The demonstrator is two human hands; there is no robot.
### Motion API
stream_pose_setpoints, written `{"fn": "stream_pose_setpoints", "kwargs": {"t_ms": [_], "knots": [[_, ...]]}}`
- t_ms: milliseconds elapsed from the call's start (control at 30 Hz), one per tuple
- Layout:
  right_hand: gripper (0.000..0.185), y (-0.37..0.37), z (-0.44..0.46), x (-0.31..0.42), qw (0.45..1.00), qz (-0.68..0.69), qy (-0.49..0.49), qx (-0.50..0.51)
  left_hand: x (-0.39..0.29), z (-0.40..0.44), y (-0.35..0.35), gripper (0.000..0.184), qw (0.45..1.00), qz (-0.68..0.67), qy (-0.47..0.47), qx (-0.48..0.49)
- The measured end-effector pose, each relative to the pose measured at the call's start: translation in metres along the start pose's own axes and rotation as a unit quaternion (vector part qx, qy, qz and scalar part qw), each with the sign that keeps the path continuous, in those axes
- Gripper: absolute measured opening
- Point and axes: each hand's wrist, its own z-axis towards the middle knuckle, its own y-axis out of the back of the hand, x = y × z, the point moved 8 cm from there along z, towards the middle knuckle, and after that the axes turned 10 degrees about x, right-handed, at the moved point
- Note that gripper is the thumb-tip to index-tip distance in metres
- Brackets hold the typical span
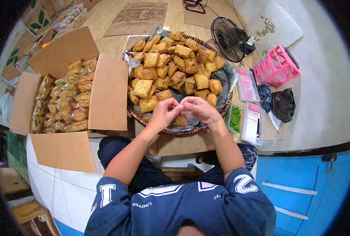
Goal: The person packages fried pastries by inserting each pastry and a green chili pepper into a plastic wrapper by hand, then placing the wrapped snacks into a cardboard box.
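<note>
My left hand point(166, 113) and my right hand point(200, 109) meet over the near edge of a round woven basket point(190, 132). Their fingertips are pinched close together on the top of a clear plastic bag point(188, 119). Inside the bag, just below my fingers, sits a fried pastry point(179, 121) with a bit of green beside it. Square golden-brown fried pastries point(177, 78) are heaped in the basket on a dark lining. Exactly how the bag's mouth is folded or twisted is hidden by my fingers.
To the left, an open cardboard box point(108, 92) holds rows of bagged pastries point(69, 96). At right are a tub of green chilies point(235, 118), clear plastic containers point(253, 123), a black plastic bag point(283, 104), a pink rack point(276, 67) and a black fan point(229, 39).
</note>
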Motion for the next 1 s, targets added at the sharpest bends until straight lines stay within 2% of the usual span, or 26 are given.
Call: {"fn": "stream_pose_setpoints", "kwargs": {"t_ms": [67, 133, 167, 233, 267, 333, 400, 467, 533, 600, 667, 733, 800, 833, 867, 933, 967, 1000], "knots": [[0.018, -0.002, 0.005, -0.005, 0.995, -0.038, 0.027, 0.088, -0.002, 0.000, 0.000, 0.014, 1.000, 0.018, -0.005, 0.002], [0.018, -0.009, 0.003, -0.001, 0.993, -0.063, 0.040, 0.090, -0.003, -0.001, 0.000, 0.014, 0.998, 0.048, -0.027, 0.005], [0.017, -0.007, 0.001, 0.006, 0.994, -0.056, 0.076, 0.063, 0.001, 0.001, -0.001, 0.014, 0.998, 0.049, -0.025, 0.009], [0.015, 0.007, -0.012, 0.011, 0.991, -0.011, 0.133, -0.024, -0.004, 0.002, 0.009, 0.017, 0.993, 0.009, -0.094, -0.068], [0.014, 0.018, -0.027, 0.015, 0.987, 0.018, 0.145, -0.065, -0.004, 0.001, 0.017, 0.016, 0.989, 0.050, -0.094, -0.099], [0.013, 0.043, -0.070, 0.020, 0.974, 0.005, 0.152, -0.168, -0.001, 0.003, 0.028, 0.013, 0.982, -0.018, -0.128, -0.138], [0.011, 0.077, -0.125, 0.016, 0.955, -0.012, 0.158, -0.250, 0.000, -0.001, 0.037, 0.013, 0.978, -0.002, -0.130, -0.165], [0.010, 0.115, -0.194, 0.007, 0.925, -0.135, 0.106, -0.339, -0.001, -0.003, 0.041, 0.014, 0.977, -0.008, -0.120, -0.175], [0.011, 0.138, -0.266, -0.003, 0.857, -0.236, 0.077, -0.452, -0.011, -0.007, 0.040, 0.015, 0.975, 0.045, -0.116, -0.185], [0.015, 0.166, -0.337, -0.031, 0.798, -0.299, 0.004, -0.523, -0.015, -0.008, 0.038, 0.015, 0.974, 0.048, -0.121, -0.187], [0.015, 0.165, -0.394, -0.048, 0.712, -0.347, -0.067, -0.606, -0.009, -0.006, 0.038, 0.016, 0.976, 0.051, -0.109, -0.182], [0.018, 0.148, -0.419, -0.054, 0.690, -0.398, -0.101, -0.596, -0.009, -0.007, 0.039, 0.015, 0.970, 0.080, -0.104, -0.204], [0.021, 0.144, -0.438, -0.068, 0.645, -0.485, -0.200, -0.555, -0.009, -0.008, 0.038, 0.015, 0.969, 0.095, -0.100, -0.207], [0.018, 0.143, -0.447, -0.079, 0.556, -0.569, -0.363, -0.484, -0.010, -0.009, 0.038, 0.015, 0.967, 0.101, -0.101, -0.212], [0.015, 0.142, -0.458, -0.088, 0.442, -0.628, -0.508, -0.390, -0.010, -0.010, 0.038, 0.014, 0.965, 0.107, -0.103, -0.218], [0.011, 0.120, -0.468, -0.057, 0.366, -0.658, -0.499, -0.429, -0.010, -0.011, 0.038, 0.014, 0.964, 0.107, -0.105, -0.222], [0.011, 0.105, -0.452, -0.030, 0.369, -0.664, -0.492, -0.425, -0.010, -0.012, 0.039, 0.014, 0.963, 0.106, -0.105, -0.223], [0.011, 0.079, -0.423, 0.014, 0.380, -0.676, -0.405, -0.484, -0.007, -0.012, 0.039, 0.014, 0.964, 0.097, -0.103, -0.227]]}}
